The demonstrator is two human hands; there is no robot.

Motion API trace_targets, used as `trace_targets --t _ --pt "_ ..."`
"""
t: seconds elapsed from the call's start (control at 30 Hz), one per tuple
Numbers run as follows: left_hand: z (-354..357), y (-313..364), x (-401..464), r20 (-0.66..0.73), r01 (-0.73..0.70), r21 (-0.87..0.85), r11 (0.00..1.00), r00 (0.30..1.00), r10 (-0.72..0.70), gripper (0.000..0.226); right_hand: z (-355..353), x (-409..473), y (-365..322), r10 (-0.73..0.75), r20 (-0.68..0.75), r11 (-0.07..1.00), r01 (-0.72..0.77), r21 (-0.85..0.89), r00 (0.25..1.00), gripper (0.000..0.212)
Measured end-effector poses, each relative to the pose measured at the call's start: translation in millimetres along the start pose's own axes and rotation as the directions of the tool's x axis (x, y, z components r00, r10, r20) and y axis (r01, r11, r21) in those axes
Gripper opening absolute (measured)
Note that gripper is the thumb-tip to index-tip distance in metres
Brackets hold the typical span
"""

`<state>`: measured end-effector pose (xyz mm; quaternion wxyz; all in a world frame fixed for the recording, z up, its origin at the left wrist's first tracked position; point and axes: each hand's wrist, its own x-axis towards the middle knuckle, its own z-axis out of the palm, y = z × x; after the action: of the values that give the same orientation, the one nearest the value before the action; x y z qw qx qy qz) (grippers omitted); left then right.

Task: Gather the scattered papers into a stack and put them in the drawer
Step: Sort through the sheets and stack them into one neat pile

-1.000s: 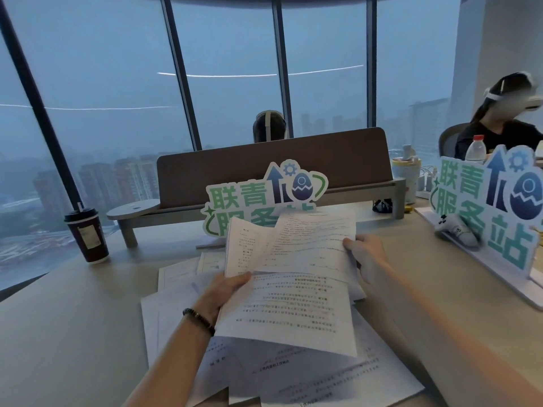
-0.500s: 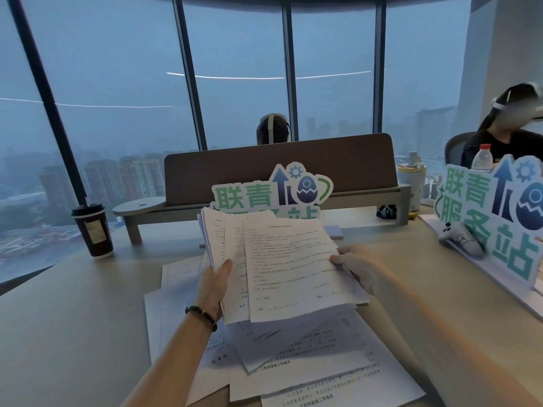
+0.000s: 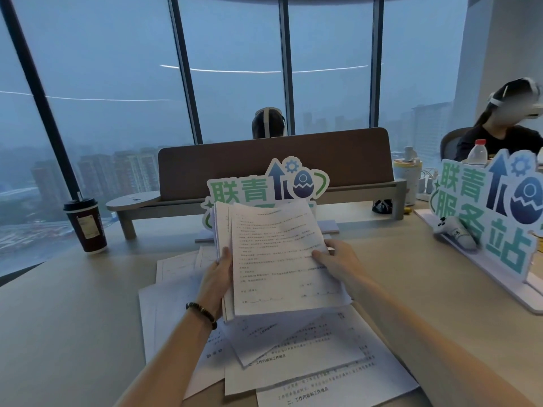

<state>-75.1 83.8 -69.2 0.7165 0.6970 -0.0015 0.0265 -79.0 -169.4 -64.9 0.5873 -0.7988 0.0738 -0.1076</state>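
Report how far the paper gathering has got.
Partly done. Both hands, left hand and right hand, hold a bundle of sheets raised above the desk. Loose papers still lie scattered beneath, waiting to be collected. No drawer is in view, so stowing remains.

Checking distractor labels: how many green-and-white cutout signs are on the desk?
2. One green-and-white cutout sign stands at centre, its lower part hidden behind the held sheaf of white printed papers. The other green-and-white cutout sign stands at the right edge, partly cropped.

Bare desk (image 3: 73, 333) lies left; sign (image 3: 484, 218) blocks the right.
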Motion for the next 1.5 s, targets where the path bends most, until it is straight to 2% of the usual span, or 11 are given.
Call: trace_targets --t 0.13,0.2,0.33,0.5,0.63,0.73,0.9,1.0,1.2,1.37,1.5 --pt "-2 0 1 0.059 0.023 -0.042 0.999 0.998 -0.020 0.042 0 0 3 -0.019 -0.049 0.999 0.017 -0.044 0.999 0.021" --pt "-4 -1 1 0.107 0.038 -0.095 0.995 0.994 -0.028 0.034 3 -1 4 0.015 0.003 1.000 -0.015 -0.021 1.000 0.020" --pt "-4 0 0 0.184 0.043 -0.128 0.991 0.983 -0.019 0.028 7 -9 -2 0.108 0.181 0.971 -0.143 0.194 0.978 0.021" --pt "0 4 -3 0.209 0.010 -0.183 0.983 0.978 0.029 0.028 2 -11 -8 -0.088 0.024 0.977 0.082 0.195 0.996 0.033" --pt "2 7 -3 0.113 -0.193 -0.121 0.974 0.972 0.207 0.023 3 -16 -13 -0.284 -0.090 0.949 0.293 0.117 0.955 0.025" --pt "3 8 -5 0.057 -0.303 -0.073 0.950 0.950 0.307 0.019 7 -23 -17 -0.359 -0.131 0.918 0.375 0.126 0.924 0.026" --pt "7 8 -10 0.051 -0.326 -0.115 0.939 0.942 0.333 0.018 12 -27 -11 -0.390 -0.133 0.900 0.408 0.155 0.911 0.055" --pt "9 1 -12 0.084 -0.334 -0.026 0.942 0.939 0.335 0.021 22 -33 0 -0.383 -0.078 0.907 0.391 0.159 0.921 0.065" --pt "14 3 -12 0.009 -0.379 0.044 0.924 0.925 0.379 0.013 22 -34 -7 -0.421 -0.137 0.898 0.433 0.075 0.897 0.063" --pt "12 8 -12 0.022 -0.363 -0.088 0.928 0.930 0.366 0.016 21 -36 -10 -0.507 -0.115 0.844 0.519 0.134 0.854 0.062" --pt "11 -7 -11 0.107 -0.267 -0.005 0.964 0.958 0.266 0.018 24 -30 4 -0.391 0.026 0.899 0.376 0.223 0.920 0.070"
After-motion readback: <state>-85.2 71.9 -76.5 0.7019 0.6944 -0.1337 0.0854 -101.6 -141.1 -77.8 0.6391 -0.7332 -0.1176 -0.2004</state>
